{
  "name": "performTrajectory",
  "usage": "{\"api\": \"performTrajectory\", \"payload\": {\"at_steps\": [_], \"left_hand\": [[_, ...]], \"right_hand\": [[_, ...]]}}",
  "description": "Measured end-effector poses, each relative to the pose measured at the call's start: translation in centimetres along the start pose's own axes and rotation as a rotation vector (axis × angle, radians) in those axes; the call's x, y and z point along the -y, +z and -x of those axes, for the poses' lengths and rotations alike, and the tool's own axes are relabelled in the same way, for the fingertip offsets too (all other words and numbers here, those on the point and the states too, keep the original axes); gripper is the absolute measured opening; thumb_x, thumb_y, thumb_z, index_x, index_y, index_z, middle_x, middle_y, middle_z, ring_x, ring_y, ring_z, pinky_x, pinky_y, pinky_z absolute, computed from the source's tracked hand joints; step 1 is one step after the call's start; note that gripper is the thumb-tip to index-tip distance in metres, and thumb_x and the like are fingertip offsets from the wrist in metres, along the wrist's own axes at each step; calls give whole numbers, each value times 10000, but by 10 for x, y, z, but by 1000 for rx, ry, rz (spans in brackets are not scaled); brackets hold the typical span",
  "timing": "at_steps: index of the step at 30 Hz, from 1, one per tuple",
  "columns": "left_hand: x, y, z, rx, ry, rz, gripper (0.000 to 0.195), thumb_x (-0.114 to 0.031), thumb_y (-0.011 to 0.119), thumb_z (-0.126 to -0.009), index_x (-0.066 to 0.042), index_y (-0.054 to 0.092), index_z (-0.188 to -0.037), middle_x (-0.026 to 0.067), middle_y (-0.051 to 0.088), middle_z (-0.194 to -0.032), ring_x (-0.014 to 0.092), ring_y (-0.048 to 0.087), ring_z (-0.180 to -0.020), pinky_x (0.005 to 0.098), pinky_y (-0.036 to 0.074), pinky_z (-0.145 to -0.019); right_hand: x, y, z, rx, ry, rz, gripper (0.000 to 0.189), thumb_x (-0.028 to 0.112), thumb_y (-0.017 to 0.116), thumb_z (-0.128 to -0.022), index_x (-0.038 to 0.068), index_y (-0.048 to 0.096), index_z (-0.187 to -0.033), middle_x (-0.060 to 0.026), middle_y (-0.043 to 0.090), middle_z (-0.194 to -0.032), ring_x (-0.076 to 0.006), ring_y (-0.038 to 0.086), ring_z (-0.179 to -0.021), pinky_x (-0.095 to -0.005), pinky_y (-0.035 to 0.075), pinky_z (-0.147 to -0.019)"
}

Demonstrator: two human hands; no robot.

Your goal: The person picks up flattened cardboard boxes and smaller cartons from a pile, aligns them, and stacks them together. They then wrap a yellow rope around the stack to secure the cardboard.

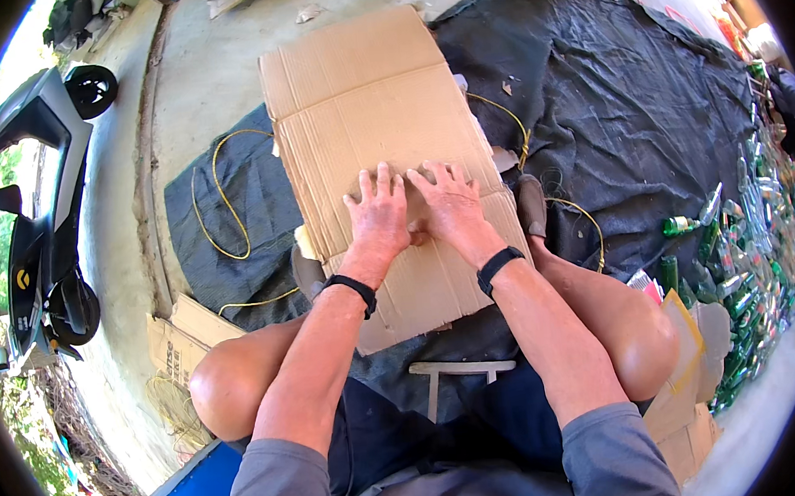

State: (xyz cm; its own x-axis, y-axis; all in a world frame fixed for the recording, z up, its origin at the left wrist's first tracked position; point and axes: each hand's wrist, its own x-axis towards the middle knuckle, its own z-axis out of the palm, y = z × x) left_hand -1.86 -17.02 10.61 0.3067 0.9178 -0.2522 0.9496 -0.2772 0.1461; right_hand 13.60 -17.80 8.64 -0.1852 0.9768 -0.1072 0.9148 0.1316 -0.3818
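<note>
Between my feet lies a flattened sheet of corrugated cardboard [361,126], creased across in two places. My left hand [378,215] rests palm down on it with the fingers spread. Close beside it, my right hand [451,203] presses on the same sheet, fingers also apart, the two thumbs nearly touching. Neither hand grips anything. Yellow cord [233,218] comes out from under the sheet on the left, and more yellow cord [516,119] shows on its right side. What lies under the cardboard is mostly hidden.
A dark woven tarp [607,88] covers the floor. Many glass bottles [753,292] are heaped at right. Cardboard pieces [684,394] lie by my right knee, and a cardboard box piece [182,339] by my left. A motor scooter [54,175] stands at far left.
</note>
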Motion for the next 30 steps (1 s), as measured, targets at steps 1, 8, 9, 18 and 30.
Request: {"api": "performTrajectory", "payload": {"at_steps": [1,8,9,18,30], "left_hand": [[1,1,1,-5,-4,8,1104,-390,987,-551,-60,496,-1483,168,332,-1628,445,332,-1475,736,412,-1054],[-2,8,-1,-19,-3,25,1080,-376,978,-561,-62,498,-1476,166,334,-1628,456,332,-1473,718,415,-1056],[-2,4,0,-21,-16,23,1071,-368,976,-564,-61,500,-1472,166,335,-1628,460,331,-1473,716,414,-1058],[1,13,-1,-51,-4,-4,1037,-383,934,-631,-158,436,-1512,151,316,-1628,455,336,-1474,764,412,-1035],[2,-4,11,13,-36,-13,1194,-457,991,-528,-145,432,-1536,192,303,-1644,477,328,-1481,740,440,-1031]], "right_hand": [[0,1,0,8,7,-1,946,329,946,-576,273,571,-1442,-32,503,-1476,-289,453,-1361,-631,439,-1023],[2,-3,2,14,54,-8,943,315,956,-564,282,578,-1428,-18,524,-1442,-283,460,-1358,-622,424,-1035],[4,-1,0,2,39,-17,931,307,951,-573,281,580,-1426,-20,527,-1438,-287,462,-1356,-626,427,-1032],[4,0,6,-78,-1,-25,815,249,909,-614,258,611,-1372,-32,520,-1467,-320,471,-1356,-666,436,-1014],[3,-14,6,71,-54,79,973,338,972,-589,221,538,-1453,-68,459,-1534,-338,414,-1417,-670,412,-1069]]}}
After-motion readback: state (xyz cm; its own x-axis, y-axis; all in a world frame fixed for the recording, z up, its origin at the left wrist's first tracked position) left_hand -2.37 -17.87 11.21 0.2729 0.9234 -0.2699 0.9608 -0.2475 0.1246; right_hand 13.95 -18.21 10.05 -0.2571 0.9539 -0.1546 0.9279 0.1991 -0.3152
